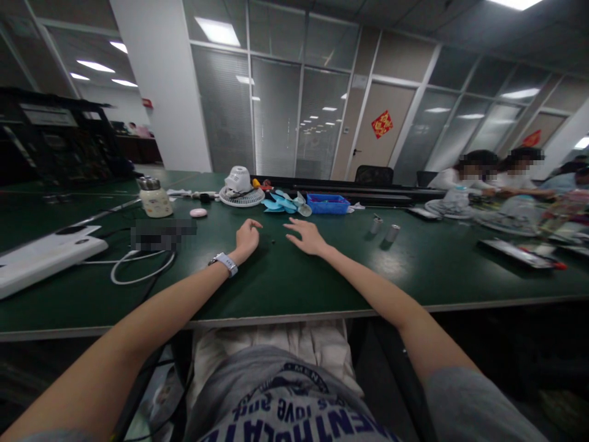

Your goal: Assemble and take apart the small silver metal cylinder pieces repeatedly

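Both my arms reach out over a dark green table (294, 282). My left hand (247, 236), with a watch on its wrist, rests on the tabletop with fingers loosely curled and nothing visible in them. My right hand (307, 236) lies palm down, fingers spread, holding nothing. A tiny dark speck (274, 241) lies on the table between the two hands. Beyond them sit light blue fan blades (284, 203), a white small fan (240, 187) and a blue tray (327, 203).
A cream kettle (154, 197), a pink round item (198, 212), a white cable (138, 265) and a white flat device (46, 255) lie at left. Two small metal cylinders (385, 229) stand at right. Two other people (497, 175) sit at the far right among plates and clutter.
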